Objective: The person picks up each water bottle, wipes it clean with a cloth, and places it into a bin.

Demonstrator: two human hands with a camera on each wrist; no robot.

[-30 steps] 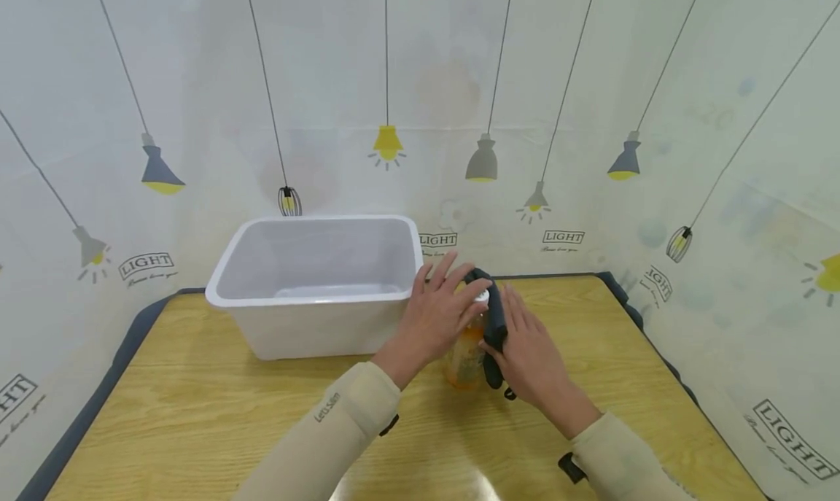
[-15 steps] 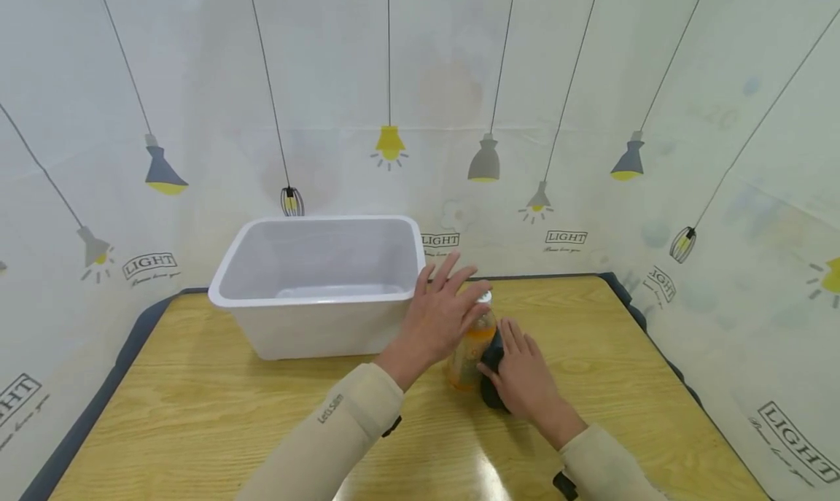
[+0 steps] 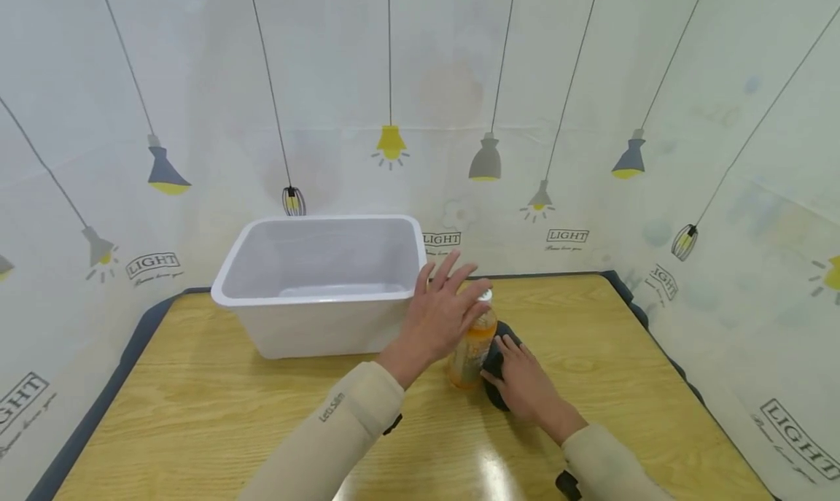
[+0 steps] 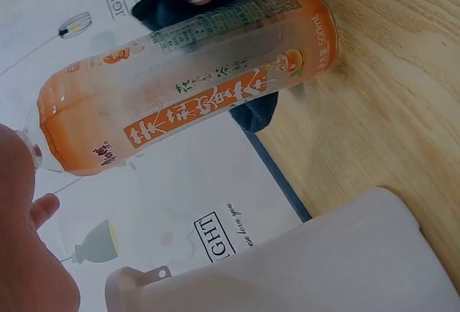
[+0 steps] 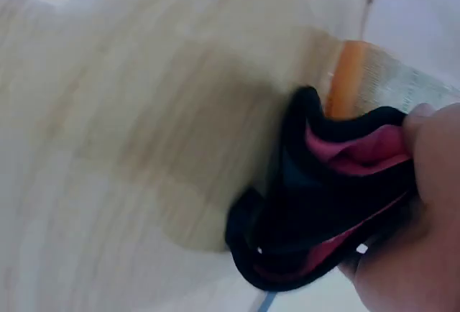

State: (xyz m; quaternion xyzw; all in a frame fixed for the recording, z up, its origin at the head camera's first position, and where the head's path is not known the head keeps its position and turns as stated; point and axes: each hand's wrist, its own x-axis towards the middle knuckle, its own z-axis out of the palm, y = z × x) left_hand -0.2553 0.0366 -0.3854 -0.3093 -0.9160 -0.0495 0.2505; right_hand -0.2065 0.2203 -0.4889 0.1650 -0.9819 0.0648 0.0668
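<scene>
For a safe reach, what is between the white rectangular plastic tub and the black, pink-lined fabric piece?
An orange, transparent plastic bottle, and the left hand at its top; head view shows both.

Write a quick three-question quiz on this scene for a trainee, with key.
1. Which hand holds the dark fabric item?
2. True or false: the bottle lies on its side.
3. In the right wrist view, what colour is the fabric item's inner side? A green, B pink, C yellow.

Key:
1. The right hand.
2. False; it stands on the table, beside the white bin.
3. B.
</scene>
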